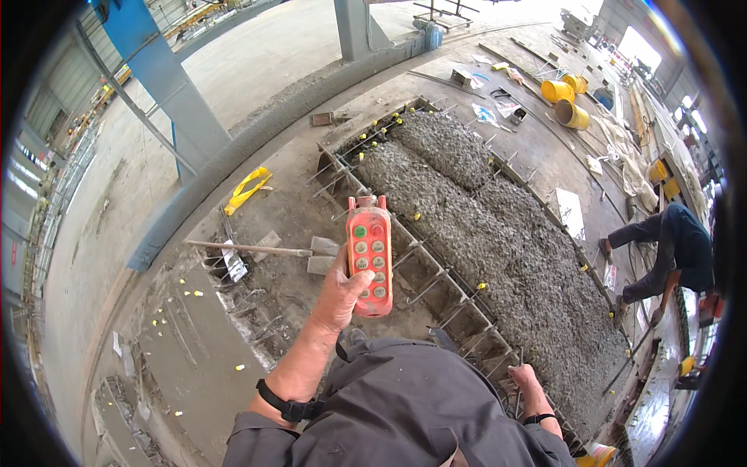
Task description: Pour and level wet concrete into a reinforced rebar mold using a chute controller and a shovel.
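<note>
My left hand [340,292] is wrapped round a red push-button remote control [369,265], held upright in front of me. It carries two columns of round buttons, a green one at top left, and my thumb lies on a lower button. My right hand [526,378] is down at the near edge of a steel formwork [424,253], fingers curled in by a thin bar. What they grip, if anything, is too small to make out. Wet grey concrete [498,218] with a rough surface fills the formwork. Rebar ends with yellow caps stick out along its sides.
A long-handled shovel [257,248] lies left of the remote. Beyond it are a yellow strap [247,189] and a smoother concrete slab [191,350]. A blue-grey steel column [175,86] stands at far left. Yellow buckets [572,115] lie far right; another person [669,245] crouches at right.
</note>
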Demonstrator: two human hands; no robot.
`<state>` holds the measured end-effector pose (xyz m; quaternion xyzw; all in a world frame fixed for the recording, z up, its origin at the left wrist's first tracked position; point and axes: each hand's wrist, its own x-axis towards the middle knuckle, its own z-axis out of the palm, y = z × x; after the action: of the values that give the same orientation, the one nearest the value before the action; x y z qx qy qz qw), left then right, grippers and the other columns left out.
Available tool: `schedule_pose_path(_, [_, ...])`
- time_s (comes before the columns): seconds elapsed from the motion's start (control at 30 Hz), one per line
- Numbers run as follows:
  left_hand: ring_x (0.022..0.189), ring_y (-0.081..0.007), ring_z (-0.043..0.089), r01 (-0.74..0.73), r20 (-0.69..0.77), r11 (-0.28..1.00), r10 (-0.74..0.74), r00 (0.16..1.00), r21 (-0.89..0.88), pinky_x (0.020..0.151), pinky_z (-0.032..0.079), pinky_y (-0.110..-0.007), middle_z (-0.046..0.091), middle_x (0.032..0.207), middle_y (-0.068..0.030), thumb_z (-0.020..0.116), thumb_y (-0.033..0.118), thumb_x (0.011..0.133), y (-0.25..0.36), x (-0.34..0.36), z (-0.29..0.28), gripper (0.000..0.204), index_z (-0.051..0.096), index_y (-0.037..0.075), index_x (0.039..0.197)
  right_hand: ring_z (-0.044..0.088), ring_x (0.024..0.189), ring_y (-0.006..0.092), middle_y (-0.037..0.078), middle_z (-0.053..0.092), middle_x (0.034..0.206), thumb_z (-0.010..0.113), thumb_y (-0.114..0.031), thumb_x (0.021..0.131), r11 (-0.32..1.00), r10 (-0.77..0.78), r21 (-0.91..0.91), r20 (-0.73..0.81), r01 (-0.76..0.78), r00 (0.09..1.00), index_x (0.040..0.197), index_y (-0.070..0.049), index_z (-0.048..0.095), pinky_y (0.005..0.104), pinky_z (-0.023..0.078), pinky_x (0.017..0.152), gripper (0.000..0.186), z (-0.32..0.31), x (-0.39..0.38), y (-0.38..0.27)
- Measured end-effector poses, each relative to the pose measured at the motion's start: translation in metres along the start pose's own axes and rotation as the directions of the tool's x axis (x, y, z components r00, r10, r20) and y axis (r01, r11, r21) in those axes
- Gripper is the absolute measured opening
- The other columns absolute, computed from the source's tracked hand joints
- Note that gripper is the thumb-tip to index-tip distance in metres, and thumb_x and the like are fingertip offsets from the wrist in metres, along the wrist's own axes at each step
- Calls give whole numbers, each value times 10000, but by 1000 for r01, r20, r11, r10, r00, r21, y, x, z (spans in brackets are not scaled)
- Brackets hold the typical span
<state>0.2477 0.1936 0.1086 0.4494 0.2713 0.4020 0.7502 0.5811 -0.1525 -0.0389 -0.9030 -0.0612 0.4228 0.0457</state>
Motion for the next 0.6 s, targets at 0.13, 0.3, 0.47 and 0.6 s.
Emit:
schedule_pose_path(0.13, [825,-181,616,-5,-52,1000,6,999,14,720,534,-317,562,1023,-82,627,151,756,3,-1,6,588,359,34,1267,634,665,275,184,631,748,626,-275,754,999,40,-2,28,-40,999,838,69,618,378,523,570,354,-2,2,1])
schedule_pose_path(0.3, [779,-187,626,9,-127,1000,-9,992,-6,682,543,-317,591,946,-73,637,128,743,1,-2,0,499,441,26,1191,626,628,286,174,617,711,647,-289,759,992,-101,-84,-56,96,993,822,86,607,399,530,483,382,11,38,32])
schedule_pose_path(0.47, [759,-196,629,46,-88,999,-47,995,-20,636,550,-318,596,911,-78,669,188,723,7,-8,-6,462,492,23,1116,651,718,217,54,661,781,524,-184,797,877,-226,-398,152,269,962,932,-153,608,337,520,579,163,33,115,90])
schedule_pose_path(0.6, [740,-183,626,21,-165,996,-34,986,-84,665,544,-323,598,898,-53,690,168,710,10,-15,-16,455,496,51,1105,652,706,218,62,664,775,558,-177,784,898,-168,-390,125,204,978,935,-119,613,323,539,599,170,27,88,71])
